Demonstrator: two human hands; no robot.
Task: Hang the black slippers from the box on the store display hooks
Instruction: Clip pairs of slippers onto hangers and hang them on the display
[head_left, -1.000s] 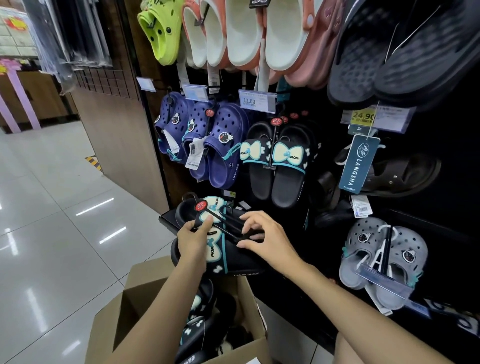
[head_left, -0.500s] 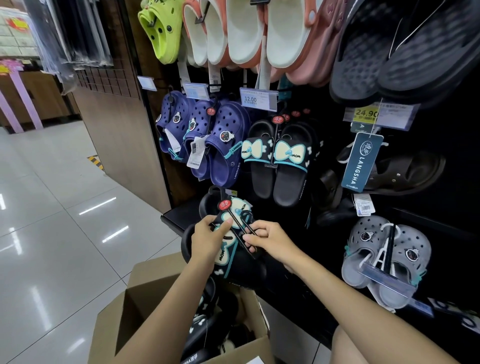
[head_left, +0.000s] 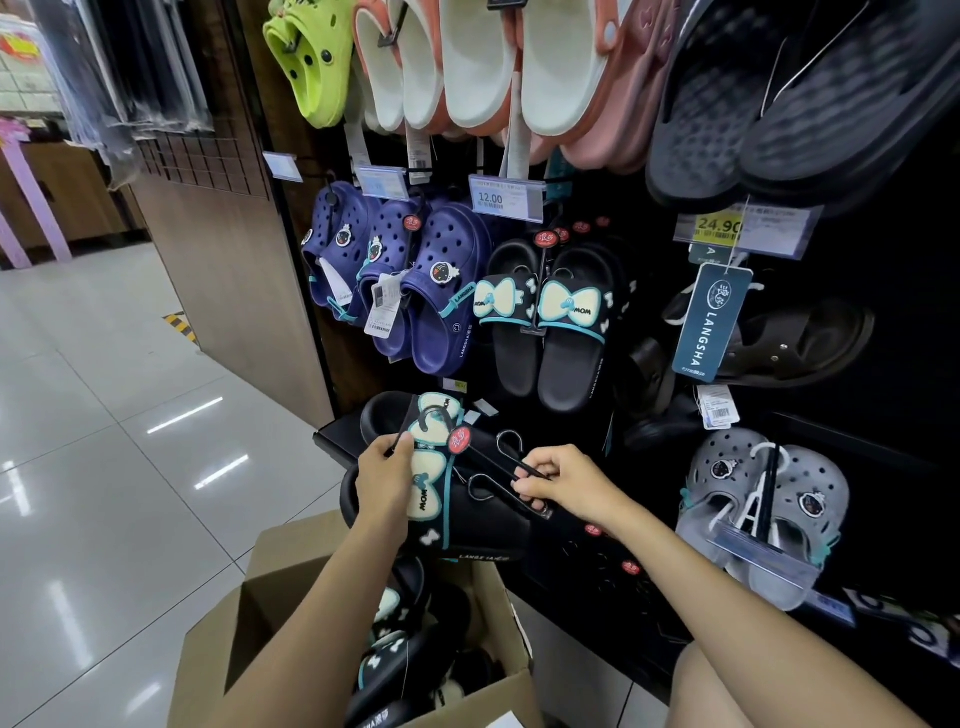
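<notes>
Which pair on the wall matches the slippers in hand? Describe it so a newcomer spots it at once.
On the black display wall, find the white 12.00 price tag in the middle row. The hung black slippers sit directly below it, right of the navy clogs. Only this hung pair has open toes and cream bows edged in teal, printed MOM.

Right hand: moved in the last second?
Yes: the right hand shifted slightly rightward beneath the hung black bow-strap slippers, now pinching a thin black hanger.

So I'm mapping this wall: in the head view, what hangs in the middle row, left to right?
Navy clogs → black bow slippers → Langsha tag → dark sandal.
</notes>
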